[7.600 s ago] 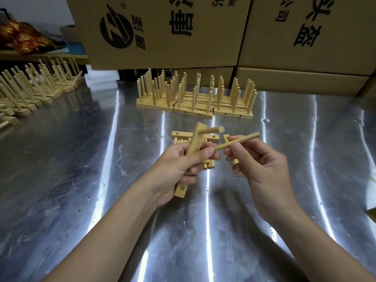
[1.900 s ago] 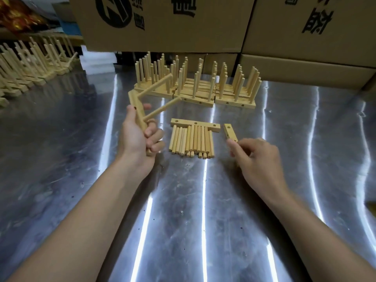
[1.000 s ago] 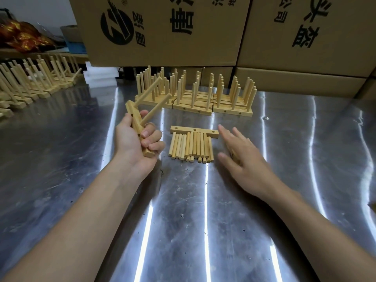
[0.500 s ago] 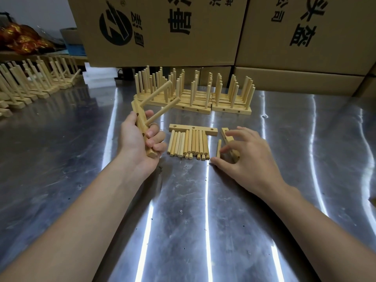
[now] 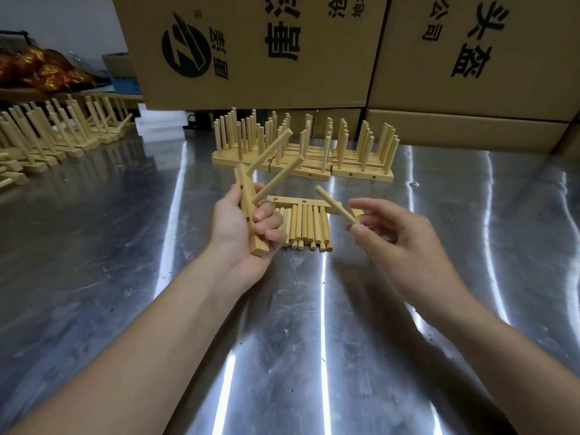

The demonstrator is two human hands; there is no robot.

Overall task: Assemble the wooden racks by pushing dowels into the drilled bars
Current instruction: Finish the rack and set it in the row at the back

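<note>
My left hand [image 5: 248, 233] grips a drilled wooden bar [image 5: 249, 211], held nearly upright, with two dowels [image 5: 277, 172] sticking out of it up and to the right. My right hand [image 5: 398, 240] pinches a single loose dowel [image 5: 334, 204] between thumb and fingertip, lifted above the table and pointing up-left toward the bar. Between the hands a row of several loose dowels [image 5: 306, 227] lies on the steel table [image 5: 157, 277], with another drilled bar [image 5: 298, 202] lying across their far ends.
Finished racks [image 5: 304, 155] stand in a group behind the loose dowels. More racks [image 5: 47, 136] line the far left. Big cardboard boxes [image 5: 282, 48] wall off the back of the table. White foam blocks [image 5: 160, 124] lie at the back left.
My right hand has picked one dowel off the table and raised it toward the bar. My left hand has kept hold of the bar with two dowels, nearly still.
</note>
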